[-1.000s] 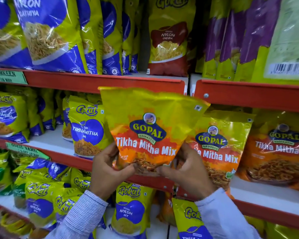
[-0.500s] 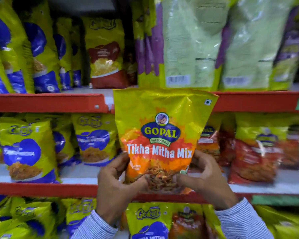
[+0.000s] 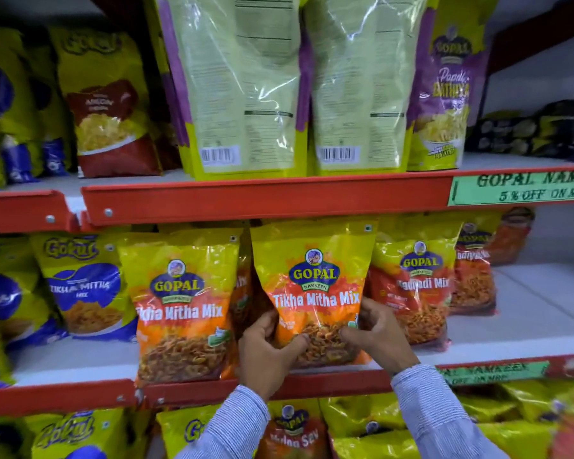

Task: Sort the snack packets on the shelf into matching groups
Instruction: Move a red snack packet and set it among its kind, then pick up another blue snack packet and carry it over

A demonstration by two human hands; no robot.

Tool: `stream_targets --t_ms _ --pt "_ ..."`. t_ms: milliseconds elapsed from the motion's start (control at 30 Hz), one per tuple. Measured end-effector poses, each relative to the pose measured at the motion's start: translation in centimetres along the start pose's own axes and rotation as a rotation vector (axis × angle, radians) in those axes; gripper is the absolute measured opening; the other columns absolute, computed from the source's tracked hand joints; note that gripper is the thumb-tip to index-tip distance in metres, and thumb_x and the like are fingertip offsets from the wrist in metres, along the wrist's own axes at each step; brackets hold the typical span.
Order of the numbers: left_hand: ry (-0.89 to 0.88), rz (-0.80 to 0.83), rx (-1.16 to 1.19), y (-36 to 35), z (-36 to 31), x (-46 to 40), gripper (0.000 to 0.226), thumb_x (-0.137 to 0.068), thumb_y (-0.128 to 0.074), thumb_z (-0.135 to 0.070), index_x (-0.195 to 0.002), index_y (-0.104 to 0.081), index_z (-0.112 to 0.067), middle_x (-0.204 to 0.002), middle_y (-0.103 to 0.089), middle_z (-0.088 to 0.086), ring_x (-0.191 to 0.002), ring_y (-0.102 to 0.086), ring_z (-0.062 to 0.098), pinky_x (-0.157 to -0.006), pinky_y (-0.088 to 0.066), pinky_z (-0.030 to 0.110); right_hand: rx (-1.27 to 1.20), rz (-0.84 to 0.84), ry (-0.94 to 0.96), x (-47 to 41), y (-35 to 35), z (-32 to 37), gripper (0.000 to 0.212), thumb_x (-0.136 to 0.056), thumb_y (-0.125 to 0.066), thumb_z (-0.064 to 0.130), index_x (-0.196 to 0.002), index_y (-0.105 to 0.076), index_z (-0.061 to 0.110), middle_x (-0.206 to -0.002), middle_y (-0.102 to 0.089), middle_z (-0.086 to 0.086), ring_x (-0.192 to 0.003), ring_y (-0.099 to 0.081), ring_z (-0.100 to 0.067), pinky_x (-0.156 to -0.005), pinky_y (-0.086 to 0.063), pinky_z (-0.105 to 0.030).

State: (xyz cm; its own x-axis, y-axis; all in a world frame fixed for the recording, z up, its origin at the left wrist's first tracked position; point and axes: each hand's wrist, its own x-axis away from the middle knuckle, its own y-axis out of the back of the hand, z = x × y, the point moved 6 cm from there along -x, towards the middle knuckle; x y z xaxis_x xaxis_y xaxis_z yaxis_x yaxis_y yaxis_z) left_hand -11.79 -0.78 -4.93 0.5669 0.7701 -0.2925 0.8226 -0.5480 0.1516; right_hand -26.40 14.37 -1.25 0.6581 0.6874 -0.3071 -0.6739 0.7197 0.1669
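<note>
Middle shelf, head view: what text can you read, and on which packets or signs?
"GOPAL NAMKEEN Tikha Mitha Mix": held packet
"GOPAL ... Mitha Mix": packet to its left
"Gokul TIKHA MITHA MIX": blue-and-yellow packet
"GOPAL ... Mix": red packet, first word blurred
"5 % OFF ON MRP": green shelf tag
Barcodes, back-panel print: unreadable

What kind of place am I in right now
Most likely a grocery shop's snack aisle. Red-edged shelves hold rows of retail snack packets such as Gopal Tikha Mitha Mix, and a green shelf tag advertises a discount on MRP.
</note>
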Motion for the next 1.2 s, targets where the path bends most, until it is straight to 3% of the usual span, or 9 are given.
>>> stream_targets --t_ms 233,300,400,500,767,867,967,1067,1200 --pt "-0.185 -0.174 -0.219 0.8 -2.9 0.3 0.099 -0.064 -0.083 -0.053 -0.15 -0.041 -0.025 -0.151 -0.053 0.0 -0.14 -0.05 0.014 -0.116 -0.043 0.035 0.106 -0.178 0.092 0.2 1.5 -0.2 0.064 -0.069 -0.082 0.029 -0.129 -0.058 0.024 -0.123 -0.072 0.002 -0.113 -0.068 -0.018 -0.097 -0.055 -0.04" --pt "-0.451 -0.292 -0.35 1.1 -6.7 -0.3 0.086 -0.077 -0.078 -0.044 -0.151 -0.038 -0.025 -0.158 -0.042 0.0 -0.148 -0.037 0.013 -0.121 -0.031 0.022 0.285 -0.439 0.304 0.3 2.8 3.0 0.058 -0.081 -0.072 0.033 -0.135 -0.052 0.023 -0.131 -0.064 0.002 -0.118 -0.058 -0.01 -0.103 -0.044 -0.026" --pt "-0.755 -0.36 -0.564 0.0 -11.4 -2.0 0.052 -0.093 -0.063 -0.023 -0.142 -0.051 -0.009 -0.146 -0.055 0.015 -0.14 -0.046 0.029 -0.121 -0.035 0.039 0.594 -0.606 0.575 -1.1 2.5 8.2 0.037 -0.094 -0.054 0.023 -0.13 -0.056 0.013 -0.129 -0.062 -0.009 -0.123 -0.052 -0.023 -0.108 -0.035 -0.026" --pt "-0.775 -0.353 -0.813 -1.1 -13.5 -4.6 0.034 -0.095 -0.057 -0.015 -0.126 -0.064 -0.002 -0.125 -0.069 0.023 -0.12 -0.06 0.044 -0.113 -0.039 0.05 0.898 -0.567 0.555 -3.9 1.9 10.3 0.032 -0.097 -0.049 0.024 -0.12 -0.064 0.009 -0.119 -0.069 -0.017 -0.116 -0.056 -0.039 -0.107 -0.04 -0.045" --pt "-0.768 -0.251 -0.808 -1.0 -15.9 -6.9 0.05 -0.071 -0.067 0.013 -0.115 -0.075 -0.009 -0.105 -0.075 0.03 -0.092 -0.07 0.052 -0.08 -0.061 0.055 0.962 -0.525 0.621 -7.0 2.7 11.6 0.02 -0.089 -0.06 0.016 -0.102 -0.074 0.01 -0.099 -0.075 -0.024 -0.096 -0.068 -0.047 -0.089 -0.052 -0.048" --pt "-0.874 -0.33 -0.884 -1.0 -14.1 -5.3 0.043 -0.087 -0.057 -0.003 -0.128 -0.063 -0.013 -0.127 -0.069 0.019 -0.115 -0.062 0.045 -0.103 -0.052 0.058 0.955 -0.574 0.74 -5.1 1.6 10.2 0.032 -0.096 -0.054 0.023 -0.124 -0.064 0.01 -0.123 -0.069 -0.019 -0.117 -0.059 -0.04 -0.109 -0.042 -0.05" --pt "-0.949 -0.194 -1.001 -1.2 -9.8 -3.1 0.049 -0.102 -0.041 -0.025 -0.151 -0.041 -0.02 -0.162 -0.041 0.004 -0.154 -0.026 0.034 -0.127 -0.012 0.061 1.078 -0.311 0.806 -3.2 -1.7 6.5 0.055 -0.1 -0.043 0.037 -0.151 -0.036 0.019 -0.16 -0.039 -0.004 -0.151 -0.026 -0.027 -0.126 -0.016 -0.053" --pt "-0.873 -0.102 -1.168 -1.4 -6.4 -2.9 0.058 -0.104 -0.033 -0.036 -0.159 -0.022 -0.022 -0.171 -0.017 0.004 -0.16 0.001 0.031 -0.126 0.001 0.063 1.195 -0.203 0.69 -3.7 -2.8 3.6 0.065 -0.1 -0.037 0.044 -0.157 -0.019 0.018 -0.169 -0.014 -0.002 -0.157 -0.002 -0.026 -0.124 -0.011 -0.061" --pt "-0.783 -0.08 -1.248 -1.4 -6.8 -3.9 0.064 -0.103 -0.037 -0.043 -0.16 -0.017 -0.022 -0.172 -0.011 0.006 -0.159 0.004 0.037 -0.122 0.005 0.071 1.216 -0.216 0.635 -4.9 -2.1 4.4 0.07 -0.1 -0.033 0.051 -0.158 -0.011 0.017 -0.17 -0.008 -0.004 -0.157 0.003 -0.028 -0.125 -0.007 -0.062"
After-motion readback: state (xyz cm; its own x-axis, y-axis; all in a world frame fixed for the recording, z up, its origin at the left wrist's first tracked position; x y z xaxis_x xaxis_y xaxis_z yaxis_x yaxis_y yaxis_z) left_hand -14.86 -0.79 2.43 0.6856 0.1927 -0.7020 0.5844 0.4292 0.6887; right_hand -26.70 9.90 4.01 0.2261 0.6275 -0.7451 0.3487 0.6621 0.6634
